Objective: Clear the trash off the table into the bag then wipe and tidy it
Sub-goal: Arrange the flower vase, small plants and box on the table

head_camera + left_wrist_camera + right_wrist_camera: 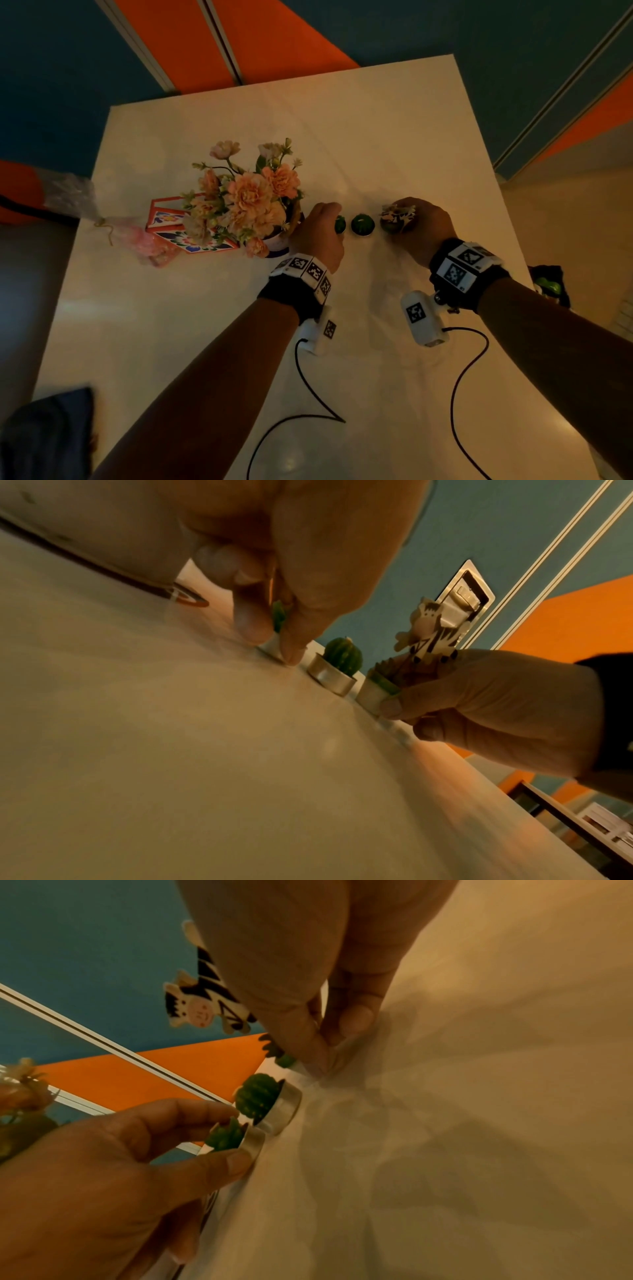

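Observation:
Three small green cactus candles in silver tealight cups stand in a row on the white table [376, 137]. My left hand [331, 216] pinches the left candle [340, 224], which sits on the table; thumb and fingertips grip its cup [270, 645]. The middle candle [362, 224] stands free between both hands. My right hand [408, 215] pinches the right candle [286, 1060] at its cup, low on the table. A small zebra figure [200, 999] sticks up from that candle.
A vase of peach flowers [246, 198] and a red patterned box [178, 228] stand just left of my left hand. A clear plastic bag [77, 193] hangs at the table's left edge, with pink wrapping [152, 245] beside it. A dark cloth [51, 431] lies at bottom left.

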Demonstrator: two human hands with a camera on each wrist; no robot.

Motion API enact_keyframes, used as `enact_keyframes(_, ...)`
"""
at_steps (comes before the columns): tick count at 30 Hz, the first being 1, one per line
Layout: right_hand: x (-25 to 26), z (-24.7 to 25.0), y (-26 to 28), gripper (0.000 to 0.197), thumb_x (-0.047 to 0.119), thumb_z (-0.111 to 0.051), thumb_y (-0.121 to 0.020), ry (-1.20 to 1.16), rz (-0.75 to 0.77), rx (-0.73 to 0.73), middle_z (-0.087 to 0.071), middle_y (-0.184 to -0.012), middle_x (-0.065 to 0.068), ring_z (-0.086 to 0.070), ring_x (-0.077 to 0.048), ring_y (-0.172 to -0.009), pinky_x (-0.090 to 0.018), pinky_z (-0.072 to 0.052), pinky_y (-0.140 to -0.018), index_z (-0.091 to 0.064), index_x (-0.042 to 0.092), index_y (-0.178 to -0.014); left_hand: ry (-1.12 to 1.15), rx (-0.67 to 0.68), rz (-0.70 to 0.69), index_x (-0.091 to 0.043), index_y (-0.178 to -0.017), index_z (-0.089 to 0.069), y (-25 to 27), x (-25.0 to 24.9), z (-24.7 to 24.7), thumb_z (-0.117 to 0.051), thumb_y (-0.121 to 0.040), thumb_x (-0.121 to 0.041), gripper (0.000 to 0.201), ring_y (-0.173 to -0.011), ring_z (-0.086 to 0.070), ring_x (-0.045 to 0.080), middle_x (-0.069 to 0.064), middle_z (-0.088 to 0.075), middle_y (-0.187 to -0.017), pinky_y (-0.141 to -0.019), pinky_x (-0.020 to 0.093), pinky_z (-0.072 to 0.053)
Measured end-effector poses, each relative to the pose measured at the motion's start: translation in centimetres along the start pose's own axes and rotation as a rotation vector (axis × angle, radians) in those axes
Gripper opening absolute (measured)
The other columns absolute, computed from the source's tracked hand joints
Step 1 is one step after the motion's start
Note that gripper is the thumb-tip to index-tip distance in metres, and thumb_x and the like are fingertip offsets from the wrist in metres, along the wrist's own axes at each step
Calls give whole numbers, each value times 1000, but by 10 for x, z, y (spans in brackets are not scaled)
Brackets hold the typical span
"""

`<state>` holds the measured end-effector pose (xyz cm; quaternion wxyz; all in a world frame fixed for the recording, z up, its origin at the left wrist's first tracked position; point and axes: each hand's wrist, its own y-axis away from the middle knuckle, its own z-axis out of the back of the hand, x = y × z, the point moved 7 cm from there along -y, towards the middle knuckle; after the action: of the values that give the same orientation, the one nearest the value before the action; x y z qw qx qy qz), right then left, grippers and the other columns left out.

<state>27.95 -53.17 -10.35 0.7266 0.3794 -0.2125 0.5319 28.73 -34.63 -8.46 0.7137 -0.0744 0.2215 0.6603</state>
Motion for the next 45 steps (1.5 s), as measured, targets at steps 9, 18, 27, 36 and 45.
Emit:
enact_keyframes(9, -1, 2, 5, 55, 7, -76, -73, -24, -8, 23, -58, -124, -7, -59, -29, -108, -32, -46, -93, -56, 24, -122, 70, 16, -47, -22, -143, -32, 12, 0, 5, -65, -85, -23, 68, -130, -43, 22, -3, -34, -149, -103, 40, -42)
enact_keyframes(18, 31, 4, 106, 18, 12, -71, -81, 4, 210, 132, -57, -79, 8, -52, -6, -65, -23, -39, -61, -54, 19, -85, 191, -147, 222, -20, -94, -66, 106, 107, 49, -70, -80, -37, 22, -69, -65, 13, -5, -71, -86, -73, 31, -55)
enact_keyframes(27, 115, -97, 85, 80, 8, -69, -84, -447, 50, 393, -34, -151, 7, -41, -20, -134, -39, -47, -99, -25, 26, -148, 574, -143, 314, -22, -111, -53, 66, 148, 35, -73, -77, -32, 40, -64, -69, 25, -3, -68, -85, -67, 47, -58)
enact_keyframes(36, 130, -110, 70, 79, -11, -68, -77, -538, 74, 367, -51, -129, 14, -46, -16, -131, -49, -40, -107, -40, 29, -139, 565, -82, 277, -15, -105, -58, 47, 141, 28, -67, -82, -36, 33, -55, -69, 17, -7, -68, -80, -61, 37, -59)
enact_keyframes(45, 125, -106, 69, 77, -10, -68, -77, -536, 51, 317, -52, -125, 12, -47, -17, -129, -41, -42, -103, -40, 25, -139, 530, -65, 239, -12, -101, -57, 43, 129, 31, -64, -84, -38, 32, -56, -68, 16, -2, -67, -78, -54, 29, -57)
